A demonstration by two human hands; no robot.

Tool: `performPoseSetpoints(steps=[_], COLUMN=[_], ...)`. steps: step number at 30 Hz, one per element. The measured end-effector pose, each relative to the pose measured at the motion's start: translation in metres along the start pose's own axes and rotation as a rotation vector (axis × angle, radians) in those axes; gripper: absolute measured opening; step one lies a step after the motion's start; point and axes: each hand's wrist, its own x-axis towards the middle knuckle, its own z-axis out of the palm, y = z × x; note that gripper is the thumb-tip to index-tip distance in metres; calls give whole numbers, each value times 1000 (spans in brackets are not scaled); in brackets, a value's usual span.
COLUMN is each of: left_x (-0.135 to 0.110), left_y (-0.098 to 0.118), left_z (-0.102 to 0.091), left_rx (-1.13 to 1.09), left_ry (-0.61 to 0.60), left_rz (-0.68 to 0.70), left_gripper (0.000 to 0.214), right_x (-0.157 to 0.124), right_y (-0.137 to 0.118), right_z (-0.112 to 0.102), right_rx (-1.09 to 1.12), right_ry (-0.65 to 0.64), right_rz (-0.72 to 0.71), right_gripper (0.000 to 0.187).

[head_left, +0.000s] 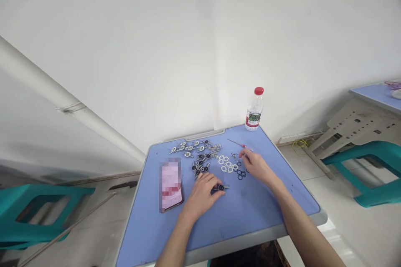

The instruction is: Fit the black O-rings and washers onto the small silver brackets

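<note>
My left hand (202, 194) rests low over the table, thumb and fingers closed around a small metal fitting with a black round centre (221, 187). To the right, my right hand (255, 166) has its fingertips pinched together beside a cluster of tiny screws (234, 156); whatever they hold is too small to make out. Black O-rings (240, 173) lie just below those fingertips, partly hidden by the hand. Flat silver flange plates (224, 168) are spread between my hands. Beyond my left hand sits a group of fittings with black centres (200, 162).
Several silver fittings (188, 154) lie towards the back of the blue table (238, 221). A red-handled screwdriver (242, 145) lies near a red-capped water bottle (253, 112). On the left is a phone (171, 185). Green stools (34, 212) flank the table; a wall stands behind.
</note>
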Motion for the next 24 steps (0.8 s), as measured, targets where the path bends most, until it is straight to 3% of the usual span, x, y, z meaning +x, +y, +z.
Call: performPoseSetpoints(steps=[7,15,24], left_x=[-1,-1,-4], left_y=[2,2,-1], left_z=[-2,1,4], left_rx=[-26,-38,-75], left_ry=[-12,-35,-40], left_rz=[-13,-24,-23], left_gripper=[11,11,10], right_x=[-1,3,3], right_y=[8,8,-3], right_z=[-5,7,20], right_rx=[-71,-145,-113], right_ry=[-109,10,21], right_rz=[-26,-16,-140], right_gripper=[16,15,15])
